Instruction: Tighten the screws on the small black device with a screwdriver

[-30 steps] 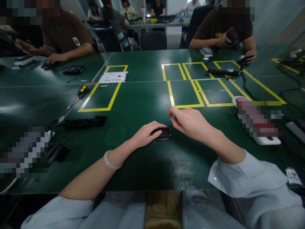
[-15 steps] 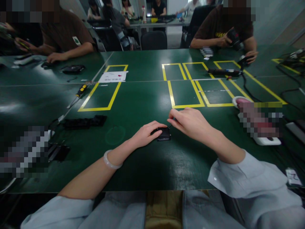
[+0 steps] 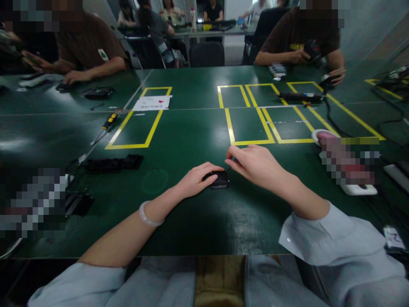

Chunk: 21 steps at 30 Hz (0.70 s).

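A small black box-shaped part (image 3: 220,180) lies on the green table (image 3: 191,136) in front of me. My left hand (image 3: 196,179) rests on its left side and holds it down against the table. My right hand (image 3: 254,164) hovers just to the right of the part, thumb and forefinger pinched on a thin dark tool whose tip points down at the part's upper right corner. The tool is mostly hidden by my fingers. A pale bangle sits on my left wrist.
Yellow tape rectangles (image 3: 249,115) mark the table beyond my hands. A black strip-shaped part (image 3: 111,164) lies to the left, a yellow-handled screwdriver (image 3: 107,123) farther back. A white device (image 3: 354,185) sits at right. Other people work across the table, one holding a black tool (image 3: 311,49).
My right hand has dropped slightly and shifted a little left toward the black part. My left hand and the part have stayed put.
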### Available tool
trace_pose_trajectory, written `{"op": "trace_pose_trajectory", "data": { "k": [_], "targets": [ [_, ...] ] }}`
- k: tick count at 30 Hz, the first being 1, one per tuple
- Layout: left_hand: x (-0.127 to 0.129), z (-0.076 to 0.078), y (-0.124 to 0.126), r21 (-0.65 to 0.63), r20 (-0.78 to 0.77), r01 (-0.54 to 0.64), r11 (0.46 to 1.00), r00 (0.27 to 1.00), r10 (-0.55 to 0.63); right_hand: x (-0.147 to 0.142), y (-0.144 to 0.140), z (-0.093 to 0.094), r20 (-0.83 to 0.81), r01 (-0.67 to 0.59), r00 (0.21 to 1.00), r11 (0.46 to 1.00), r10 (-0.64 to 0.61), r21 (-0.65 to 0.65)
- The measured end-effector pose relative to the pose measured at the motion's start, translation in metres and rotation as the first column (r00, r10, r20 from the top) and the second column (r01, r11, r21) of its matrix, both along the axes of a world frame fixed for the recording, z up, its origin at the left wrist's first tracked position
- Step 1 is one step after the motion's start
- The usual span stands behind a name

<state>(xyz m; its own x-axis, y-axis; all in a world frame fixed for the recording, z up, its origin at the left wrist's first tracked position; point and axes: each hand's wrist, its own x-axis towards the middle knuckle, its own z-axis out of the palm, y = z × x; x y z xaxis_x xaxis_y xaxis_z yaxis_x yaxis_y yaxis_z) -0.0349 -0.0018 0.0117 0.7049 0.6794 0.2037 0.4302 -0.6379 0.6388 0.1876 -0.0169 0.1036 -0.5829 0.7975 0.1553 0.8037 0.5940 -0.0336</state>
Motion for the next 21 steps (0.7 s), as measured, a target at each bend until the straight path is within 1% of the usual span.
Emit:
{"op": "trace_pose_trajectory", "data": {
  "k": [4, 11, 18, 21],
  "targets": [
    [-0.0001, 0.0002, 0.0001, -0.014, 0.001, 0.005, 1.0, 1.0, -0.005, -0.0004, 0.0002, 0.0, 0.02, 0.006, 1.0, 1.0, -0.006, 0.002],
    [0.0004, -0.0008, 0.0003, -0.002, 0.004, 0.0, 1.0, 1.0, 0.0, 0.0018, -0.0006, 0.0014, -0.051, -0.036, 0.998, 0.999, 0.036, 0.009],
    [0.0004, 0.0002, -0.0005, -0.012, -0.003, -0.005, 1.0, 1.0, 0.005, -0.0003, -0.0002, 0.0021, 0.06, 0.002, 0.998, 1.0, -0.004, 0.021],
    [0.0007, 0.0008, -0.0008, -0.016, 0.003, -0.005, 1.0, 1.0, 0.005, -0.0004, 0.0, 0.0002, 0.044, 0.025, 0.999, 0.999, -0.026, 0.022]
  ]
}}
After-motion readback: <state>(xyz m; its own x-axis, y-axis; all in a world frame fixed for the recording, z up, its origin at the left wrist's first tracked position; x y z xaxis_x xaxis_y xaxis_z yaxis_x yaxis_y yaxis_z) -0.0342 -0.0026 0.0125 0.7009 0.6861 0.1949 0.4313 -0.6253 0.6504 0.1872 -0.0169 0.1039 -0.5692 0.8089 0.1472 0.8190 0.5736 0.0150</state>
